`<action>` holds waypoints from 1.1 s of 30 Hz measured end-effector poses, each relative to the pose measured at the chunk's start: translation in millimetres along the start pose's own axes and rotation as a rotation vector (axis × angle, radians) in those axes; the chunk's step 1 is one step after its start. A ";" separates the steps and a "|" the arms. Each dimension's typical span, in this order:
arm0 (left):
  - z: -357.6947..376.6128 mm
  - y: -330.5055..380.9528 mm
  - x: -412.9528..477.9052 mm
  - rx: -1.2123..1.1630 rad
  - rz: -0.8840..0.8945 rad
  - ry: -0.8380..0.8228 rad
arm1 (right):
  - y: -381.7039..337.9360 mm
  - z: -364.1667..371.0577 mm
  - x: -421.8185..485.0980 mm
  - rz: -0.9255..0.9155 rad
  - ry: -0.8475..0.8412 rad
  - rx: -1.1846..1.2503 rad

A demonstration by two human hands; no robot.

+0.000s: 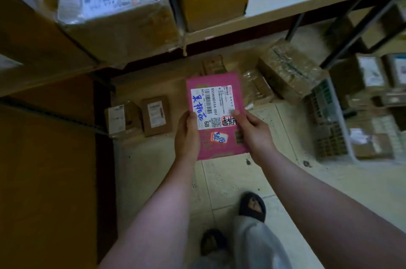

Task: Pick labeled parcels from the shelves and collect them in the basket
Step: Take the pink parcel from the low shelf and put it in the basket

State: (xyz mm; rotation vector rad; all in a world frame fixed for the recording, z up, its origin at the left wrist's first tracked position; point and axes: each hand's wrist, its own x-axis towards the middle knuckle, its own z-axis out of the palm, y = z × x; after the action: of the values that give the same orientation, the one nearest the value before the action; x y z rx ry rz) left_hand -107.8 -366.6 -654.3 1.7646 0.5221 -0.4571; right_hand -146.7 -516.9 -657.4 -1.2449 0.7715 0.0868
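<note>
1. A person in a storeroom aisle holds a pink parcel [216, 116] out in front of the body with both hands. Its white shipping label [211, 104] faces up toward the camera.
2. The left hand [186, 137] clasps the parcel's left long edge, with the thumb lying on top beside the label. The right hand [254, 134] clasps the right long edge, with the thumb pressed on the label's lower right corner (the fingers of both are hidden beneath). Both grips sit on the near half of the parcel, leaving the far half free.
3. The parcel's long axis runs away from the person toward the low shelf ahead, its far end leaning slightly left. It is held in the air, clear of the small brown boxes [156, 115] standing on that shelf beyond it.
4. What appears to be the basket [325, 115], a pale lattice-walled crate on the floor already holding boxes, lies to the right of the parcel and below it, well apart.
5. The right hand is the nearer one to it. The drop likely calls for a swing rightward and down, and the right hand could plausibly carry the parcel over alone once the left lets go.
</note>
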 end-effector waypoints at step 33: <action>566.4 9.6 -160.4 0.290 -0.011 -0.427 | -84.7 -580.6 61.6 0.157 0.356 -0.037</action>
State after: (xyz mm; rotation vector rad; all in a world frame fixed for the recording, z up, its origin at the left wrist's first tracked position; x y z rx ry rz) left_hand -254.4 -935.3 -695.0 1.8656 0.1674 -0.9279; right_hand -339.2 -1073.9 -685.2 -1.2488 1.1810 0.0058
